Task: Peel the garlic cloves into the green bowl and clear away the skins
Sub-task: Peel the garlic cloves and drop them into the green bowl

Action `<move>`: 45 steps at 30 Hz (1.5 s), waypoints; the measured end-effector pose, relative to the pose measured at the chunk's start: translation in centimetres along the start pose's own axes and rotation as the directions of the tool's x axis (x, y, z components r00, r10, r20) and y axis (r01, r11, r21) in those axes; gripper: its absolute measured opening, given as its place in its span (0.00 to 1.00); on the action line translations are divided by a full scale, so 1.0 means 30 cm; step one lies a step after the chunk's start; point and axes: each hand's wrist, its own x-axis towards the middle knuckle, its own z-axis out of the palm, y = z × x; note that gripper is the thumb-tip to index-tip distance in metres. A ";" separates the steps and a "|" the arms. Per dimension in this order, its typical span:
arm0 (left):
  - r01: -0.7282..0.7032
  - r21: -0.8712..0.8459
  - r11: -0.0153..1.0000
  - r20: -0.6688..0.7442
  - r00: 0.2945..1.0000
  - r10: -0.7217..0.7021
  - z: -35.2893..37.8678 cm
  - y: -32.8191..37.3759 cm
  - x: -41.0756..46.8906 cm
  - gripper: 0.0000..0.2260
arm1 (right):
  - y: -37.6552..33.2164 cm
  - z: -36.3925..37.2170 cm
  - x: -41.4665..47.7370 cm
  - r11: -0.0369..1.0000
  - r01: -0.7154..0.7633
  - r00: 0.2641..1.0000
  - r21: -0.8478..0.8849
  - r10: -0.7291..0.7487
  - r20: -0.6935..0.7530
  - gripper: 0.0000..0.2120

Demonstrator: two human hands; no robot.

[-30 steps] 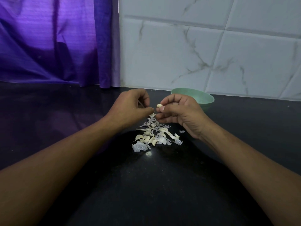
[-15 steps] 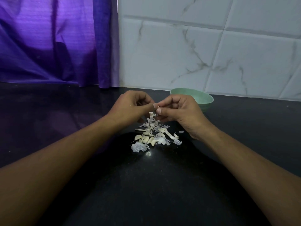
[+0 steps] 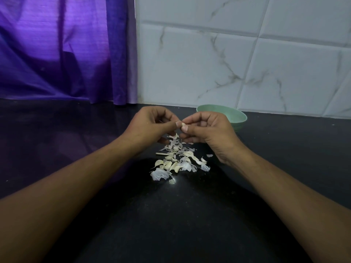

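Surface is the biggest thing here, a dark glossy slab filling the lower half of the view. Behind it on the right is a pale marble-look tiled wall, and on the left a purple curtain hangs down to the back edge.

Both bare forearms come in from the bottom corners and meet in the middle. The left hand and right hand are held a bit above the surface, curled, with the thumbs almost touching.

The green bowl sits at the back near the wall, just behind the right hand, which hides part of its rim. Can't see what's inside from this angle.

Under the hands and toward the camera lies a loose pile of garlic skins and cloves, papery white bits mixed with yellowish cloves, all on the surface.

One garlic clove is up in the air, pinched by the fingers of the right hand, with the left thumb and forefinger pinching it from the other side.

Tiny whitish crumbs sit at the near tip of the pile.
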 end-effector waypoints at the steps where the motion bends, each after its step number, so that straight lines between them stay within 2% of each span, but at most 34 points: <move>1: 0.010 -0.015 1.000 0.015 1.000 -0.009 0.000 -0.001 -0.001 0.07 | -0.002 -0.001 0.000 1.000 0.005 1.000 -0.004 -0.005 -0.004 0.08; 9: 0.121 -0.152 0.981 0.119 0.988 -0.103 -0.001 -0.004 -0.005 0.07 | -0.020 -0.007 -0.003 0.996 0.051 0.998 -0.072 -0.053 -0.023 0.08; 14: 0.167 -0.241 0.956 0.133 0.981 -0.138 -0.002 -0.001 -0.007 0.12 | -0.023 -0.003 -0.003 0.998 0.034 0.999 -0.051 -0.035 -0.022 0.06; 19: 0.132 -0.217 0.967 0.091 0.989 -0.115 -0.004 -0.004 -0.004 0.13 | -0.012 0.003 0.000 0.999 -0.052 0.999 0.017 0.052 -0.007 0.04; 24: 0.061 -0.122 0.991 0.068 0.996 -0.052 -0.002 -0.002 -0.006 0.08 | -0.001 0.004 0.004 0.995 -0.089 0.996 0.032 0.089 0.014 0.08; 29: 0.062 -0.145 0.987 0.023 0.998 -0.059 -0.007 -0.004 0.000 0.08 | -0.006 0.001 -0.003 0.998 -0.041 0.997 0.043 0.038 0.074 0.06; 32: 0.080 -0.148 0.986 0.055 0.996 -0.072 -0.005 -0.002 -0.001 0.09 | -0.003 0.006 -0.008 0.999 -0.033 0.996 0.035 0.030 0.084 0.10; 36: 0.072 -0.153 0.986 0.100 0.993 -0.057 -0.004 0.000 -0.001 0.07 | -0.009 0.007 -0.007 0.999 -0.032 0.998 0.032 0.030 0.057 0.10; 39: 0.048 -0.145 0.988 0.066 0.997 -0.039 -0.006 -0.006 0.004 0.07 | -0.019 0.004 -0.009 0.999 0.030 0.998 -0.030 -0.028 0.049 0.08; 45: 0.028 -0.078 0.997 0.056 0.998 -0.024 -0.003 -0.022 0.010 0.08 | -0.062 -0.041 0.010 0.914 0.267 0.944 -0.305 -0.312 -0.106 0.06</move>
